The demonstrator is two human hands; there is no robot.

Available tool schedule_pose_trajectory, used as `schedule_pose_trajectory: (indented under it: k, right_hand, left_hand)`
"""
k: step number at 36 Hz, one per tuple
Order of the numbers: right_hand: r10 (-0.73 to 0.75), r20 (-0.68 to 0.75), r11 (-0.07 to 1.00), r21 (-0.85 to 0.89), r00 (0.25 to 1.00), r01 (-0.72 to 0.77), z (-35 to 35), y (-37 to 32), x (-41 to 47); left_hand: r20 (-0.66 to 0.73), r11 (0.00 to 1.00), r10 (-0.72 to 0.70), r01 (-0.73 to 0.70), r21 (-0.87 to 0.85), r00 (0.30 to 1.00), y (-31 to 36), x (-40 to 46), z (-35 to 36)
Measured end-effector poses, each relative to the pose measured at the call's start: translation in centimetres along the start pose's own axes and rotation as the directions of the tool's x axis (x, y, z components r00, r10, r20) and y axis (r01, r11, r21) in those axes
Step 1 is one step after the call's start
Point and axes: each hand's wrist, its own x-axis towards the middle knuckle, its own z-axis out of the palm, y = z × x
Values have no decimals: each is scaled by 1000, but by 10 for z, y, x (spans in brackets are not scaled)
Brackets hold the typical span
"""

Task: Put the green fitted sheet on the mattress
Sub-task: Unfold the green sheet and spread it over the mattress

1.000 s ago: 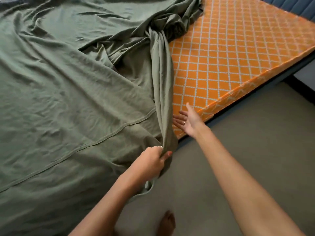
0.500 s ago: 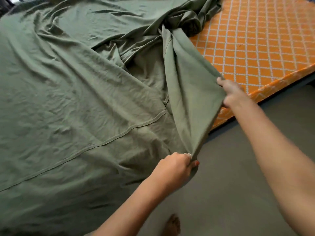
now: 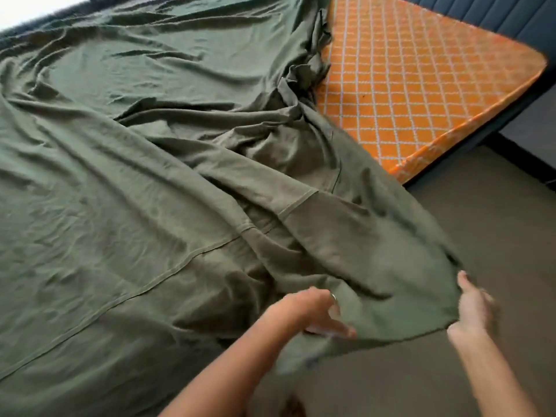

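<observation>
Head view: green sheet (image 3: 126,182) spread rumpled over most of the mattress (image 3: 415,85), covering its left and middle, bunched into a twisted ridge along the line where the orange, white-latticed surface begins. Right part of mattress bare, its near corner and edge showing above the grey floor (image 3: 469,224). A seam running slantwise across the sheet from lower left toward the middle. Near corner of the sheet pulled off the bed edge and stretched out over the floor between the two hands.

Left hand (image 3: 313,311) at the sheet's near edge, ring on one finger, fingers reaching forward under or against the cloth; blurred, so grip cannot be told for sure. Right hand (image 3: 472,305) at the far right edge of the stretched flap, thumb up along the cloth edge, fingers apparently tucked behind it, holding it; also blurred.

Dark blue padded headboard (image 3: 487,13) behind the mattress at upper right. A bare foot (image 3: 293,406) low in the frame on the floor.
</observation>
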Motion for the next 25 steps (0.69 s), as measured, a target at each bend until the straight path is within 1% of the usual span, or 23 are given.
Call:
schedule_pose_trajectory:
  k: [1, 2, 3, 4, 5, 6, 7, 8, 9, 11, 12, 13, 14, 15, 16, 17, 18, 19, 20, 21, 22, 23, 25]
  right_hand:
    - [26, 90, 1000, 8, 996, -26, 11, 0, -13]
    - [24, 193, 1000, 12, 981, -27, 23, 1, -25]
    - [17, 294, 1000, 9, 956, -20, 38, -1, -42]
    - [-5, 366, 1000, 3, 931, 5, 50, -2, -55]
    - [-19, 437, 999, -18, 899, 30, 60, -2, -65]
    - [-32, 511, 997, -47, 859, 65, 70, -3, -74]
    - [-25, 575, 989, -103, 818, 102, 78, -5, -81]
    - [-1, 632, 980, -152, 775, 125, 87, -9, -87]
    - [32, 701, 969, -197, 712, 151, 95, -13, -89]
    - [105, 837, 938, -263, 537, 226, 110, -25, -86]
    - [135, 875, 913, -292, 464, 285, 118, -29, -79]
    - [147, 887, 882, -318, 438, 347, 126, -36, -72]
    - [122, 878, 858, -328, 462, 396, 136, -44, -63]
    - [62, 831, 832, -348, 552, 431, 146, -54, -54]
    - [-18, 747, 822, -368, 664, 436, 156, -62, -42]
    - [-92, 651, 814, -386, 754, 433, 166, -69, -25]
    - [-156, 564, 817, -388, 811, 426, 175, -77, -8]
    - [-207, 494, 811, -396, 844, 431, 184, -84, 11]
    - [-248, 447, 783, -429, 859, 449, 194, -88, 30]
    - [-277, 429, 723, -497, 860, 480, 202, -93, 47]
    - [-288, 429, 638, -580, 856, 506, 211, -98, 61]
    - [-285, 446, 559, -642, 848, 525, 220, -103, 72]
    - [-232, 506, 438, -708, 831, 554, 238, -109, 85]
  left_hand:
    - [-97, 996, -8, -1, -94, 995, -3, 6, -6]
    - [-220, 982, -39, -4, -191, 975, -3, 12, -15]
    - [-342, 959, -82, -20, -283, 936, 0, 17, -25]
    - [-434, 926, -134, -44, -376, 891, 4, 21, -37]
    - [-480, 877, -186, -76, -475, 857, 10, 23, -52]
    - [-472, 812, -239, -92, -576, 848, 15, 27, -67]
    - [-418, 744, -278, -81, -663, 865, 19, 33, -82]
    - [-355, 691, -287, -64, -720, 890, 22, 39, -94]
    - [-300, 666, -268, -49, -745, 916, 24, 45, -103]
    - [-275, 709, -171, -75, -701, 946, 19, 57, -114]
    - [-266, 729, -115, -101, -677, 957, 16, 64, -120]
    - [-254, 733, -70, -123, -669, 965, 12, 69, -127]
    - [-229, 711, -41, -132, -691, 973, 8, 74, -134]
    - [-193, 674, -28, -124, -728, 981, 3, 78, -139]
    - [-153, 639, -14, -109, -761, 988, -2, 80, -143]
    - [-105, 613, 4, -85, -785, 994, -8, 81, -147]
    - [-44, 600, 40, -59, -798, 998, -13, 82, -149]
    - [30, 595, 89, -28, -803, 996, -18, 81, -153]
    - [107, 598, 142, 1, -802, 984, -21, 80, -156]
    - [175, 608, 185, 28, -793, 967, -23, 79, -159]
    - [222, 618, 217, 42, -785, 951, -24, 79, -161]
    - [255, 631, 240, 49, -774, 937, -24, 79, -163]
    - [302, 671, 264, 51, -740, 916, -19, 79, -164]
